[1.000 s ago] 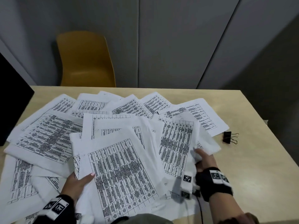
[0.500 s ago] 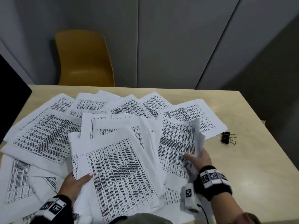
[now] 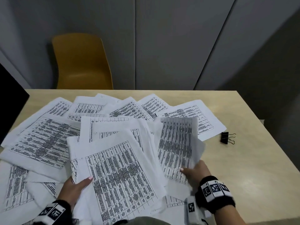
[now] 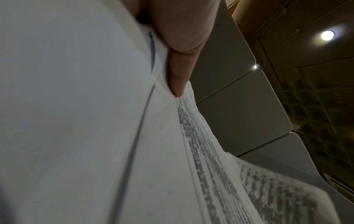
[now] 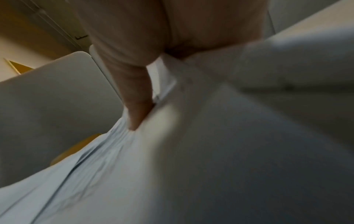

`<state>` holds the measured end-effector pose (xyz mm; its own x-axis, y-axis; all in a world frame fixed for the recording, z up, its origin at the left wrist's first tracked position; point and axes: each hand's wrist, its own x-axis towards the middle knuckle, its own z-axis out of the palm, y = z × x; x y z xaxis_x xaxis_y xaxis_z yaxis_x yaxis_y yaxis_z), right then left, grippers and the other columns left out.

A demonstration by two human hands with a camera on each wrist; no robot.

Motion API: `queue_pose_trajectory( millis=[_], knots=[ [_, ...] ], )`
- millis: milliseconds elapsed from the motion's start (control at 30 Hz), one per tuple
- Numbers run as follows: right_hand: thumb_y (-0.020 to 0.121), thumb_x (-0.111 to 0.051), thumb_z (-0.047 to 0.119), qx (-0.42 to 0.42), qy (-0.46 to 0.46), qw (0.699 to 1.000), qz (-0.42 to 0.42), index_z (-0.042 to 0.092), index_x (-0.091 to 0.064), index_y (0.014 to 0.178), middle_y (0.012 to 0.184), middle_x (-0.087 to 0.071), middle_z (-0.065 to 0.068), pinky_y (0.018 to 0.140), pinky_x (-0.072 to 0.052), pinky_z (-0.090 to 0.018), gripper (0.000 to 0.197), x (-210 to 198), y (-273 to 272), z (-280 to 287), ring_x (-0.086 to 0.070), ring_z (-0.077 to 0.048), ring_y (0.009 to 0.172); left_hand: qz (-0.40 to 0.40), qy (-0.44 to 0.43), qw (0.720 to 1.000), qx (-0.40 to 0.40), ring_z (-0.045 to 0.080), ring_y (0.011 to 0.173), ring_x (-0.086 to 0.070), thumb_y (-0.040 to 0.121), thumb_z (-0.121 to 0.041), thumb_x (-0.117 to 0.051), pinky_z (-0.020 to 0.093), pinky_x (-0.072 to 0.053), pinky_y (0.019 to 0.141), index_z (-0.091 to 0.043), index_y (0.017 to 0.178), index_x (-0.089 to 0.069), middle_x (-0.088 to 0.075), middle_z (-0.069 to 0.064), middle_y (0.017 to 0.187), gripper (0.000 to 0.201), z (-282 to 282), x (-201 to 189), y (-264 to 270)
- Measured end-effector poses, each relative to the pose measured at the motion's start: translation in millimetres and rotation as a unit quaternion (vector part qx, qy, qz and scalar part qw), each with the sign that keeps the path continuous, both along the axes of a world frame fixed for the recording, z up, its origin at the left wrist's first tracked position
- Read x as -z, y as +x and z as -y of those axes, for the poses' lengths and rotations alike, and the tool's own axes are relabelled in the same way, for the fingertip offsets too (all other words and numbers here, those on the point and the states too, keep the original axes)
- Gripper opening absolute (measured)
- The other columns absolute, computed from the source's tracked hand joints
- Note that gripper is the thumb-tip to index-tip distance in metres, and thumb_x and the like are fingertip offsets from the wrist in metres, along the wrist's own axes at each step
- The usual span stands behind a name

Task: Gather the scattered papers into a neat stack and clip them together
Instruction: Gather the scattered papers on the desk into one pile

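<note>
Many papers [image 3: 48,140] lie scattered on surface [image 3: 259,168]; gathering step. Left hand [image 3: 73,189] grip pinches near bundle [image 3: 120,176]; right hand [image 3: 196,170] pinches lifted sheet [image 3: 177,143]. Next: merge, square edges. Binder clip [image 3: 225,138] far right, untouched.

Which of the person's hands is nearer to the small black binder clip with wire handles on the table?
Right. The right hand grips a sheet on the clip's side of the table, while the left hand holds papers across the pile from the black binder clip.

Our pale wooden table [image 3: 253,161]
We saw scattered papers [image 3: 43,140] overlapping across it; a black binder clip [image 3: 225,138] lay just beside them.
</note>
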<state>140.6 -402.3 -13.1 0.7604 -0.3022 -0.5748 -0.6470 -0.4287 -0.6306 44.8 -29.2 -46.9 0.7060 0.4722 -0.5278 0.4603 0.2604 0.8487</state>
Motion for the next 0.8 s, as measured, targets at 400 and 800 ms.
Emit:
queue_pose_trajectory(
  millis=[400,800],
  knots=[
    [0.079,-0.072,0.017,0.151,-0.099,0.954,0.238,-0.012,-0.060,0.104,0.102,-0.065,-0.030,0.074,-0.046,-0.038,0.040,-64,18,35,-0.061,-0.043,0.092,-0.018,0.004,1.000,-0.002,0.033,0.098,-0.057,0.081,0.003,-0.063,0.047,-0.040,0.098,0.003,0.122,-0.053,-0.061,0.021,0.111,0.042,-1,1,0],
    [0.083,-0.068,0.027,0.217,0.115,0.947,0.205,-0.001,-0.044,0.114,0.092,-0.051,-0.008,0.069,-0.037,-0.026,0.049,-62,14,-37,-0.048,-0.019,0.081,-0.015,0.009,1.000,0.004,0.032,0.096,-0.058,0.081,0.000,-0.063,0.048,-0.040,0.098,0.001,0.119,-0.055,-0.061,0.018,0.107,0.039,1,-2,-1]
  ],
)
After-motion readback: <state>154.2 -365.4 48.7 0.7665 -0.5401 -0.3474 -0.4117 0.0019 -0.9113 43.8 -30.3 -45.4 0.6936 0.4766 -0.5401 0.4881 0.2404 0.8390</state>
